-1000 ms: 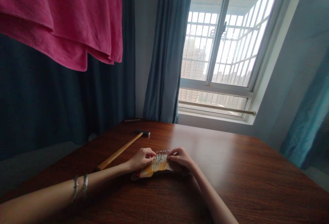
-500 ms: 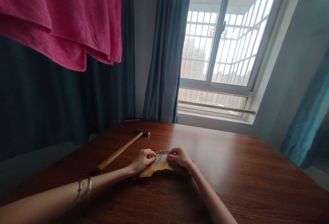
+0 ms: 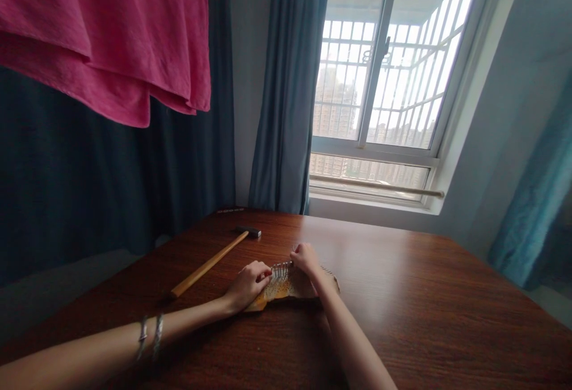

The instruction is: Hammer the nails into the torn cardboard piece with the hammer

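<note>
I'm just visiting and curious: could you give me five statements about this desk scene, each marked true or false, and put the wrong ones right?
1. The hammer lies on the table. True.
2. The left hand grips the hammer. False: the left hand is at the speckled piece, apart from the hammer.
3. A row of nails stands up between the left hand and the right hand. True.
4. The bracelets are on the right arm. False: the bracelets are on the left arm.
5. The pink cloth lies on the table. False: the pink cloth hangs at the upper left.
</note>
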`<state>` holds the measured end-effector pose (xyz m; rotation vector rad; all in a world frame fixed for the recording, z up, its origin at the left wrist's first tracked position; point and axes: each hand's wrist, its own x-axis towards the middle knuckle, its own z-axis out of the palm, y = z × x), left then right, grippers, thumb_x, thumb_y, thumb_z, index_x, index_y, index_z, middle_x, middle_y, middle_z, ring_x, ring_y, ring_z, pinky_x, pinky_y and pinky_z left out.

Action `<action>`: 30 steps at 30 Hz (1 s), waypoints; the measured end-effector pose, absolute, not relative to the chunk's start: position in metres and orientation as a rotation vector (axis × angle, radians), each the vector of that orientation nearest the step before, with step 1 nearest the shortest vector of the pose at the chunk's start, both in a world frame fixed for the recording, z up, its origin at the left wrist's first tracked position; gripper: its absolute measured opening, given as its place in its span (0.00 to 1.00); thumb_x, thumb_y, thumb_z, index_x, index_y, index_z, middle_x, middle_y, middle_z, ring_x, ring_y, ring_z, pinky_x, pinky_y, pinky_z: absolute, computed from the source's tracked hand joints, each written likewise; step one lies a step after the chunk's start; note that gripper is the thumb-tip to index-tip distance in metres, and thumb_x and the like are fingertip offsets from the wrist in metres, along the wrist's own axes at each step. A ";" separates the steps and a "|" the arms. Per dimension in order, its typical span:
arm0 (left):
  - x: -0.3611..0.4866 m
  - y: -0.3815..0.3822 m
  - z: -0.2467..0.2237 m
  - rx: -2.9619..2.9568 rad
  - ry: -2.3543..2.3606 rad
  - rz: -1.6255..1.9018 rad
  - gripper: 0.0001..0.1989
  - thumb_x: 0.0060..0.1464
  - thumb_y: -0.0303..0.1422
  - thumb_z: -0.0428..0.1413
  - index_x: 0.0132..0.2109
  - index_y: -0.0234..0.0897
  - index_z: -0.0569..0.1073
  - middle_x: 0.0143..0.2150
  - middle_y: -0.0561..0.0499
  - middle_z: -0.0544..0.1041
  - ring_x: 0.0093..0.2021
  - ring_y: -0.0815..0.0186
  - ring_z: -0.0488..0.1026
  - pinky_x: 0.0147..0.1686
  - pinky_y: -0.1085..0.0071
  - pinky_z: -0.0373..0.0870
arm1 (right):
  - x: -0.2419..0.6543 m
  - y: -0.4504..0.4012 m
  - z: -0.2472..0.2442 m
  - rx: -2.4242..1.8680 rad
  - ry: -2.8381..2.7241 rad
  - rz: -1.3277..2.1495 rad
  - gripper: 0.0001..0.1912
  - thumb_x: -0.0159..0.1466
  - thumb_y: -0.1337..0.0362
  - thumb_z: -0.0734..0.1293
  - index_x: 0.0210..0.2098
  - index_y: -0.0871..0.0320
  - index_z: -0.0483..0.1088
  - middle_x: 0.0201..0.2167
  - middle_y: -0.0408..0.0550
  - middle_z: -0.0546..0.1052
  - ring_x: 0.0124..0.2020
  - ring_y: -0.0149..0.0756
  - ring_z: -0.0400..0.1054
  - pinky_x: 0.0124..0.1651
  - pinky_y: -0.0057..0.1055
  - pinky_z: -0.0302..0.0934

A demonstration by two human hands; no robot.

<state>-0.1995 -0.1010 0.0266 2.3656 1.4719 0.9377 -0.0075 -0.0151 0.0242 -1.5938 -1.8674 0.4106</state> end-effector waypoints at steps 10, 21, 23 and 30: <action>-0.194 -0.101 0.034 2.225 1.566 0.930 0.10 0.56 0.37 0.45 0.34 0.38 0.68 0.27 0.54 0.71 0.28 0.68 0.68 0.31 0.74 0.59 | -0.013 -0.014 0.008 -1.522 -1.786 0.317 0.07 0.55 0.64 0.64 0.27 0.61 0.72 0.31 0.55 0.74 0.34 0.37 0.65 0.37 0.28 0.56; -0.207 -0.006 0.031 2.180 1.845 0.567 0.06 0.45 0.28 0.50 0.27 0.33 0.72 0.29 0.47 0.75 0.29 0.66 0.70 0.27 0.73 0.57 | 0.012 -0.007 0.038 -1.362 -1.847 0.688 0.11 0.55 0.66 0.61 0.31 0.62 0.73 0.26 0.47 0.75 0.28 0.31 0.67 0.29 0.23 0.57; -0.207 0.000 0.029 2.161 1.860 0.543 0.07 0.44 0.29 0.51 0.28 0.33 0.73 0.29 0.47 0.76 0.29 0.66 0.70 0.27 0.74 0.57 | 0.022 -0.007 0.046 -1.297 -1.976 0.863 0.08 0.51 0.67 0.65 0.29 0.62 0.75 0.22 0.44 0.75 0.24 0.29 0.66 0.25 0.22 0.56; -0.202 -0.004 0.031 2.177 1.819 0.665 0.07 0.42 0.30 0.51 0.28 0.33 0.73 0.30 0.47 0.76 0.30 0.66 0.70 0.29 0.74 0.60 | 0.033 -0.011 0.051 -1.153 -2.228 1.208 0.09 0.44 0.67 0.70 0.28 0.61 0.76 0.19 0.42 0.74 0.20 0.27 0.64 0.22 0.21 0.55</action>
